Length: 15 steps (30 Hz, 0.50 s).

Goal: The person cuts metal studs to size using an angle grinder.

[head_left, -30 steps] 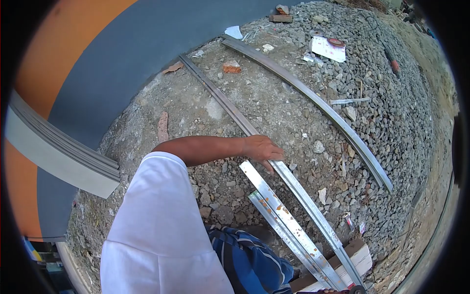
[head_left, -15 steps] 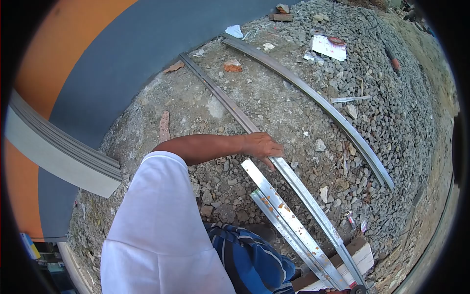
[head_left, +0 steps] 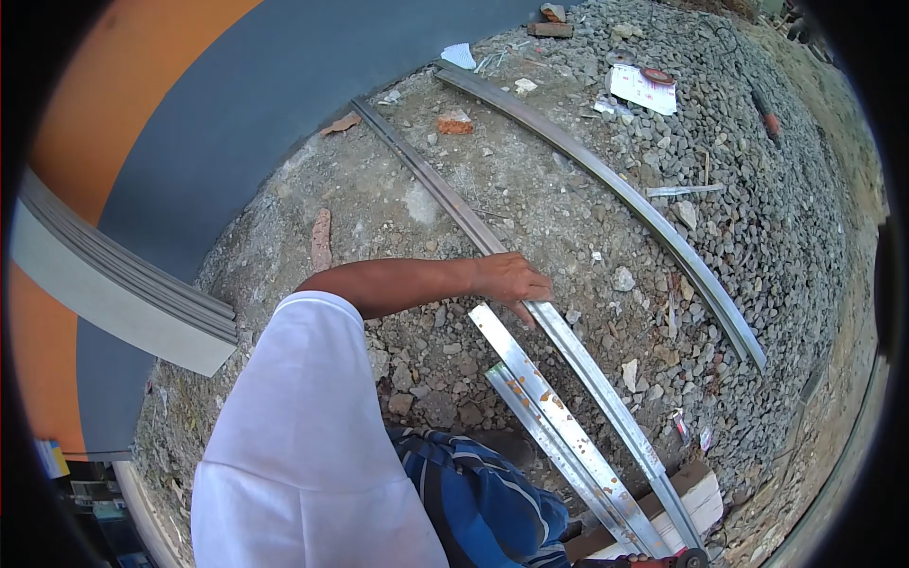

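My left hand (head_left: 511, 280) is closed around a long metal channel (head_left: 592, 374), its thumb on the near side. The channel runs from the wall's base down to the lower right, its near part resting over a wooden block (head_left: 696, 497). At the bottom edge, a sliver of my right hand (head_left: 636, 559) shows on a red and black angle grinder (head_left: 689, 559), whose head is at the channel's near end. Most of that hand is out of frame. Two shorter metal channels (head_left: 544, 402) with rusty spots lie beside the long one, on its left.
Another long channel (head_left: 615, 185) lies on the gravel to the right. Stacked grey panels (head_left: 133, 284) jut in from the left by the painted wall (head_left: 256, 104). Farther off are a brick piece (head_left: 455, 123), a white sheet (head_left: 644, 90) with a red disc, and rubble.
The view has shifted slightly. My left hand keeps its hold on the long channel, and the grinder remains at the channel's near end.
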Each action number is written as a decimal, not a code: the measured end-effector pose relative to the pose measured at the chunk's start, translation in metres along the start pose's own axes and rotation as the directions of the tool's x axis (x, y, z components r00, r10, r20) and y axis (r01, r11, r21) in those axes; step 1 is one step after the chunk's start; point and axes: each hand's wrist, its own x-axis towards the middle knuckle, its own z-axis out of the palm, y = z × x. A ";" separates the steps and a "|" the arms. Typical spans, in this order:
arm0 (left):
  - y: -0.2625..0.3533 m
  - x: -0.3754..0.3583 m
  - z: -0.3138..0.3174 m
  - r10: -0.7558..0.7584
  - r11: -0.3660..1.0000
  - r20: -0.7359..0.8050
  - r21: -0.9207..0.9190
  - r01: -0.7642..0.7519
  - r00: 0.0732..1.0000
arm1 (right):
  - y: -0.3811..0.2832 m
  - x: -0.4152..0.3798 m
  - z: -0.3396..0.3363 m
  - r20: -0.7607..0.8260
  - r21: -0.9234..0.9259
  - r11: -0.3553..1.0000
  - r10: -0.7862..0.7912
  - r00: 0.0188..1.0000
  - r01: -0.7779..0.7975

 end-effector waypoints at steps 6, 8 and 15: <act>-0.001 0.000 0.002 0.010 1.000 -0.007 0.027 -0.010 1.000 | 0.001 0.000 -0.001 -0.003 0.007 1.000 -0.015 1.000 0.015; -0.001 0.001 0.004 0.013 0.999 -0.011 0.031 -0.013 1.000 | 0.001 0.000 -0.001 -0.005 0.010 1.000 -0.021 1.000 0.021; -0.001 0.000 -0.002 0.015 1.000 -0.038 0.006 -0.015 0.999 | -0.003 -0.007 -0.008 -0.026 0.014 0.998 -0.054 0.998 0.054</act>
